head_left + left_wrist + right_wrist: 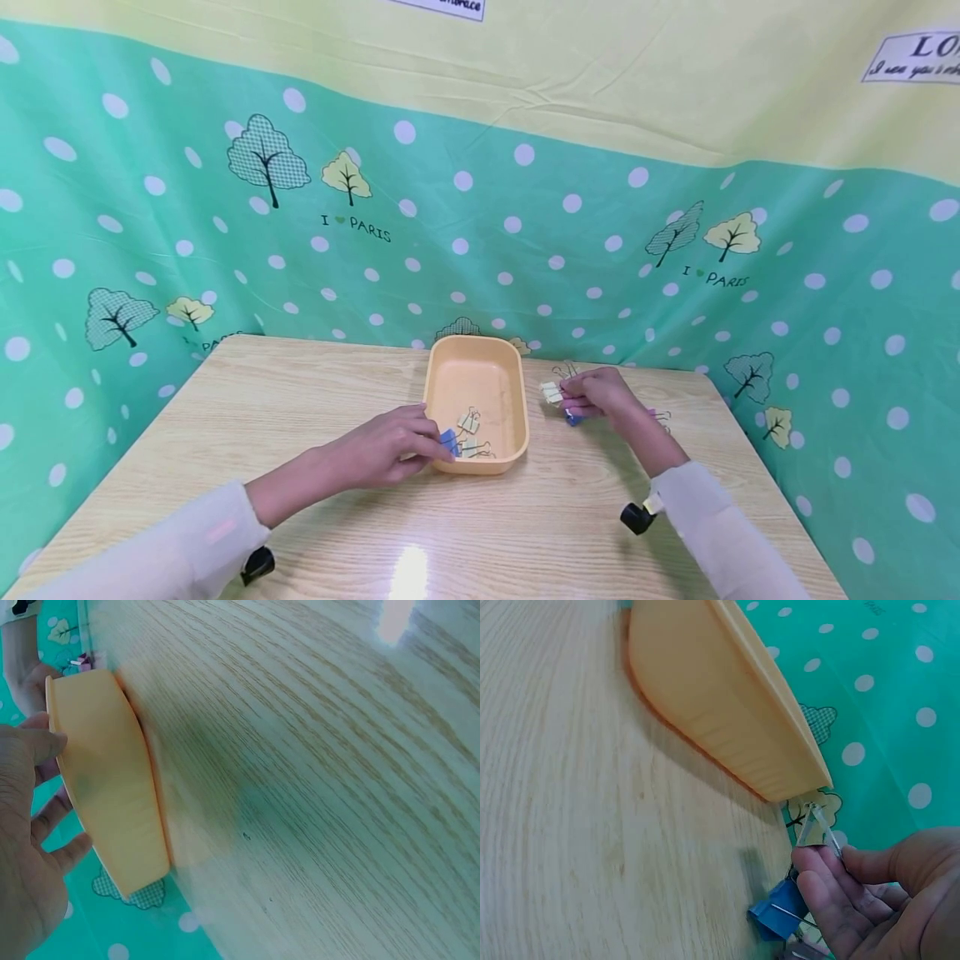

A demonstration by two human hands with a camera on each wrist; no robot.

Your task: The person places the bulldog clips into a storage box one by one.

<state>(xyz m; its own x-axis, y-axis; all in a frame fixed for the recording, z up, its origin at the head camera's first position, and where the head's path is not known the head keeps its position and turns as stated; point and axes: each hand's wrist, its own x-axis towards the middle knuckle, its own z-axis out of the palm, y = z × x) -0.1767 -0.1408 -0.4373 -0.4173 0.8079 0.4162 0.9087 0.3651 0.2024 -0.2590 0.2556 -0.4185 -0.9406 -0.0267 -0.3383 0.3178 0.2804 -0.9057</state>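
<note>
An orange plastic tray [522,400] stands on the table between my hands. At its near left rim is my left hand [393,446], thumb and fingertips close around a blue binder clip [449,441]; the tray wall hides that clip in the left wrist view. Inside the tray lie several pale yellow binder clips [468,421]. Right of the tray, my right hand [600,392] pinches a pale yellow binder clip [814,832] between thumb and fingers. Below those fingers another blue binder clip [778,909] lies on the table, with more clips partly hidden by the hand.
More clips [662,417] with wire handles lie to the right, partly behind the right forearm. A green and yellow dotted curtain [480,208] hangs along the table's back and sides. Pale wood tabletop [510,533] stretches in front of the tray.
</note>
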